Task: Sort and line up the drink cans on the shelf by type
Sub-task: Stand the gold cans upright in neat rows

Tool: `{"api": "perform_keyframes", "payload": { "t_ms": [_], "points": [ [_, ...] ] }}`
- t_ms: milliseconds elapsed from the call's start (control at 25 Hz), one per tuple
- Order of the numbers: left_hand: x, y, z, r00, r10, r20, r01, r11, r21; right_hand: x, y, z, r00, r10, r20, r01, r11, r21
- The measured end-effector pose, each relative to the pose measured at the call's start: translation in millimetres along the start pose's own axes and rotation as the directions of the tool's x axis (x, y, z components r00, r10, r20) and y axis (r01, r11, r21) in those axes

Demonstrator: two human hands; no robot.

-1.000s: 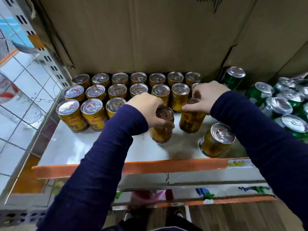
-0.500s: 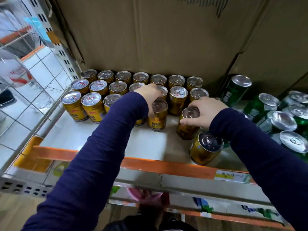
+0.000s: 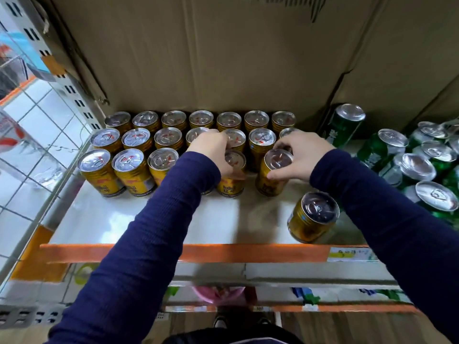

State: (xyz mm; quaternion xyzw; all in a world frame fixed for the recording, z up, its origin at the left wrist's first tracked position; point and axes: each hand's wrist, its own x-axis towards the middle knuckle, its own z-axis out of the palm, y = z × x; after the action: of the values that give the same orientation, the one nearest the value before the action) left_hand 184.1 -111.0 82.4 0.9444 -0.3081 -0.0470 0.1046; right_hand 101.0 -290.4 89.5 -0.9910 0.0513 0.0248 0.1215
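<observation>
Gold drink cans stand in three rows on the white shelf (image 3: 139, 222), the back row (image 3: 200, 118) against cardboard. My left hand (image 3: 213, 152) grips a gold can (image 3: 232, 180) in the front row, to the right of a can mostly hidden by my sleeve. My right hand (image 3: 301, 155) grips another gold can (image 3: 273, 173) just to its right, fingers curled round the rim. One gold can (image 3: 313, 217) stands alone near the shelf's front edge on the right. Green cans (image 3: 419, 167) crowd the right side, one tall green can (image 3: 344, 124) at the back.
Brown cardboard boxes (image 3: 223, 58) wall off the back of the shelf. An orange strip (image 3: 223, 252) runs along the front edge. A wire grid panel (image 3: 37, 150) and a perforated metal upright (image 3: 74, 95) bound the left side. Bare shelf surface lies in front of the gold rows.
Both hands have pushed their gold cans back and left toward the front row. The left hand's can now stands in line with that row, the right hand's can beside it.
</observation>
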Motion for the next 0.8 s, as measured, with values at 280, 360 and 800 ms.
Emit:
{"api": "perform_keyframes", "payload": {
  "t_ms": [280,360,800],
  "points": [
    [-14,-12,8,0.961,0.126,-0.247,-0.176,0.965,-0.195,9,-7,7,0.998,-0.011,0.057,0.006,0.997,0.081],
    [-19,-2,15,0.921,0.191,-0.340,-0.275,0.936,-0.220,-8,13,-2,1.000,0.006,0.000,-0.006,0.995,0.095],
    [-29,98,48,0.817,0.576,0.033,-0.554,0.799,-0.234,-68,89,-10,0.993,0.061,-0.097,-0.055,0.997,0.063]
  ]
}}
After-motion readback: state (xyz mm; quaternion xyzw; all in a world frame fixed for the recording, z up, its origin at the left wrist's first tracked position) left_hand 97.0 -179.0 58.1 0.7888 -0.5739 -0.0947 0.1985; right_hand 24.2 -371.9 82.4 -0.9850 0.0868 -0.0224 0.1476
